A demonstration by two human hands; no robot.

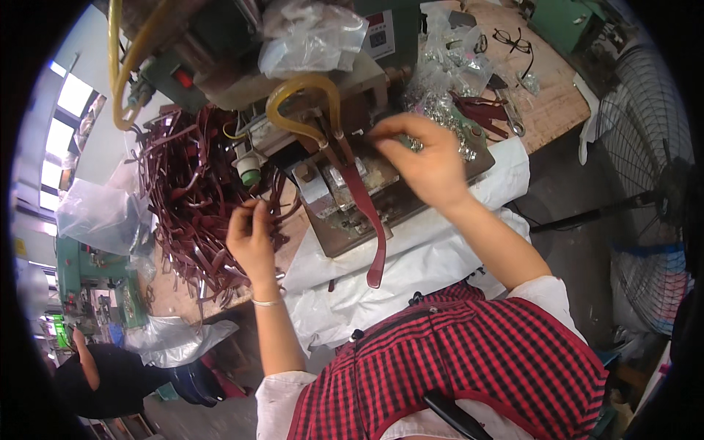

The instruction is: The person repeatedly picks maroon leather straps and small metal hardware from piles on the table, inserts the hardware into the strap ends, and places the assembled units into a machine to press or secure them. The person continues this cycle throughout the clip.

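Note:
A dark red eyeglass temple (364, 198) sits with its straight end in the metal fixture (339, 183) of a press, its curved tip hanging toward me. My right hand (429, 161) is at the right of the fixture, thumb and forefinger brought close together. Whatever they pinch is too small to make out. At the right edge of a heap of dark red temples (194, 198), my left hand (251, 242) has its fingers curled and pinched. The heap and the fingers hide whether a temple is in them. Neither hand touches the temple in the fixture.
Yellow hoses (304, 82) loop above the fixture, and a green-capped button (250, 176) sticks out at its left. Bags of small metal parts (444, 66), eyeglasses (512, 42) and more temples lie at the back right. A large fan (638, 169) stands right; another person (110, 378) sits lower left.

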